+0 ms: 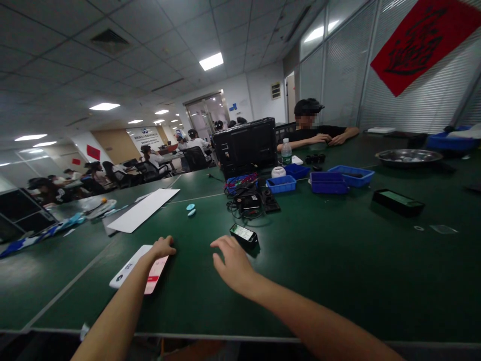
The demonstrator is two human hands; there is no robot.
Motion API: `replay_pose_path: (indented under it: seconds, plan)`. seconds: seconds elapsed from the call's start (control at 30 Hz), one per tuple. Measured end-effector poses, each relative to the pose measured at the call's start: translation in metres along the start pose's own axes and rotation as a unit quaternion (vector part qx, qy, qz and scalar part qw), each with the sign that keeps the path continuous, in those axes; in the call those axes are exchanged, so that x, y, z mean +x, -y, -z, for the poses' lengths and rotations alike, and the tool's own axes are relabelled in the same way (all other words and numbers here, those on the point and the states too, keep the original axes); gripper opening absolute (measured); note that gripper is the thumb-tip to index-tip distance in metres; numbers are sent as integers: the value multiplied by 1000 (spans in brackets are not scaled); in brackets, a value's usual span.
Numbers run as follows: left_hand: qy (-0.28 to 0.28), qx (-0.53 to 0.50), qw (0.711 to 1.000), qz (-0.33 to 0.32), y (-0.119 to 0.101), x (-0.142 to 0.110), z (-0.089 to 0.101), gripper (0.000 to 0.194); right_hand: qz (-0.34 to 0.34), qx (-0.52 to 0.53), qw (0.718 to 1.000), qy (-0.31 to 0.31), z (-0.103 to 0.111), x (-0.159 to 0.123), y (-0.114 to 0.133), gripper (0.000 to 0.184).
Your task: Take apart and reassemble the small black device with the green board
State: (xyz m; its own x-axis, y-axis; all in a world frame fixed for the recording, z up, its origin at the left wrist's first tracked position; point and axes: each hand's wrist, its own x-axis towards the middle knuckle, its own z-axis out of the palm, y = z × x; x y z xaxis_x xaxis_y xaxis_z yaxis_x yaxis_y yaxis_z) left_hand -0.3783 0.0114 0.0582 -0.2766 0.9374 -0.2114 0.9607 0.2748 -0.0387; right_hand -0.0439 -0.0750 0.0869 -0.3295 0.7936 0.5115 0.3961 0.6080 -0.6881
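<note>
Two hands over the dark green, smooth-topped table [308, 260], and here's how they stand! The left hand [161, 248] has its fingers curled at the far end of a flat pink panel with a red band [155, 278], which lies at six o'clock from it; a grip or just a touch, I cannot tell. A flat white rounded slab [128, 268] sits alongside, at eight o'clock. Over to the right hand [233, 263]: fingers loosely spread, thumb apart, nothing visibly held, and at its one o'clock, just beside, a small black oblong box with a bright screen-like top [243, 233]. Danger here: a careless sweep of those fingers could knock the box into the tangled black cables [248, 203] at its twelve o'clock, and a hard push from the left might skid the panel across that slick surface. Now the writing! Big black Chinese-style brushwork on the red diamond-shaped paper [424, 42], two o'clock; a blue-logoed wall sign [145, 138] at eleven, lettering too small. The slab's dark marks, the panel's print and the clear bottle's green label [286, 160]: all unreadable.
</note>
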Motion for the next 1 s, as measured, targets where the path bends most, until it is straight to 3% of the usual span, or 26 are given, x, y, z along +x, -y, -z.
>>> replay_pose_path:
  seconds: [0.13,0.3,0.4,0.53,0.6,0.73,0.87,1.0]
  plan:
    - [-7,-9,1000,-1,-1,-6,4,50,16,-258,966,29,29,16,-35,31]
    - [-54,-34,998,-7,-21,-21,13,53,-38,-390,916,83,24,18,-75,59]
    - [-118,-64,990,-44,-59,-37,10,49,-63,-394,908,128,19,15,-89,58]
    - [-160,-124,970,-131,-130,-58,-11,45,-78,-380,911,140,20,14,-102,55]
    - [-174,-245,937,-178,-165,-64,-24,50,-78,-377,914,128,24,14,-107,56]
    - [-182,-385,890,-164,-221,-61,-43,59,-96,-357,923,111,32,11,-116,57]
    - [-170,-476,849,-155,-260,-54,-52,54,-107,-314,938,103,40,2,-119,52]
    - [-158,-529,817,-166,-277,-55,-56,48,-97,-238,960,115,51,-7,-124,53]
